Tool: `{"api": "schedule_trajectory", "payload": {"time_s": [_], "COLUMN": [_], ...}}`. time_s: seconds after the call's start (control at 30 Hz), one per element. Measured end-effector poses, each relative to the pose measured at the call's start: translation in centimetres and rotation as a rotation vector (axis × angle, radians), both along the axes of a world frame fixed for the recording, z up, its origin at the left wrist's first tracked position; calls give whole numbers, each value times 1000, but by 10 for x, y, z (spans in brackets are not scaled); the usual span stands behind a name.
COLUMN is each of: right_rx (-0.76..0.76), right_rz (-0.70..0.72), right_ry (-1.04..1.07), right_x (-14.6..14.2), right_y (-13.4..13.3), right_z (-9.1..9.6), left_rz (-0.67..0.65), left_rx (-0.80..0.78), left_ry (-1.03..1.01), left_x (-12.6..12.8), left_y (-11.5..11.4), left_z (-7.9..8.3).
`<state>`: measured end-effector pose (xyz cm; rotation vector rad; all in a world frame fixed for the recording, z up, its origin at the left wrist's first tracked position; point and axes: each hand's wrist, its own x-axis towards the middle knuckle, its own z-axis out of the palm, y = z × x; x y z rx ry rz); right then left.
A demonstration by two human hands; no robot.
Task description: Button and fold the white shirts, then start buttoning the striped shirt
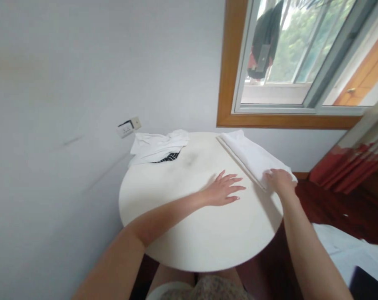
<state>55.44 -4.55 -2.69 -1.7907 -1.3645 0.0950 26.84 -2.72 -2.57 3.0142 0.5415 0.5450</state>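
My left hand [224, 190] is spread out, palm down, over the middle of the round white table [201, 241], with nothing in it. At the table's right edge my right hand [280, 181] is closed on the near end of a folded white cloth [251, 152]. This cloth forms a long strip running towards the back wall, with its near right corner at the table's rim. Far left on the table lies a rumpled pile of white fabric [159, 146], with a black-and-white patterned piece [170, 157] showing from under it.
Behind the table is a pale wall with a socket [125, 130]. A wood-framed window [221, 96] is at the back right, beside a cream-and-red curtain [348, 162]. Low on the right lie white fabric [341, 241] and a dark object [366, 285].
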Motion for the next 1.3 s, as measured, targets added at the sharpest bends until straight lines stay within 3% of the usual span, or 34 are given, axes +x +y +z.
{"api": "schedule_trajectory", "payload": {"time_s": [0.1, 0.3, 0.43, 0.6, 0.8, 1.0, 1.07, 1.13, 1.2, 1.3], "right_rx": [-22, -44, -77, -65, -50, -70, -65, -71, -77, -58], "right_rz": [-95, 331, 460, 491, 471, 472, 477, 483, 492, 498], "right_ry": [-330, -425, -450, -399, -261, -253, -256, -259, -257, -245], "right_x": [-43, -153, -177, -163, -152, -151, -151, -152, -152, -153], "right_y": [9, 29, 33, 33, 39, 48, 49, 50, 51, 50], "right_z": [6, 7, -10, -27, -28, -29, -30, -31, -32, -34], "left_rz": [218, 763, 1025, 1134, 1153, 1145, 1184, 1277, 1366, 1310], "left_rx": [-13, 62, 89, 100, 49, 24, 36, 61, 97, 179], "left_ry": [-113, -346, -295, -139, 2, -10, -72, -209, -428, -748], "left_x": [-59, -168, -215, -238, -242, -234, -233, -234, -239, -248], "left_y": [13, 76, 110, 143, 185, 200, 204, 209, 216, 224], "left_z": [4, 20, 32, 36, 31, 36, 49, 73, 108, 173]}}
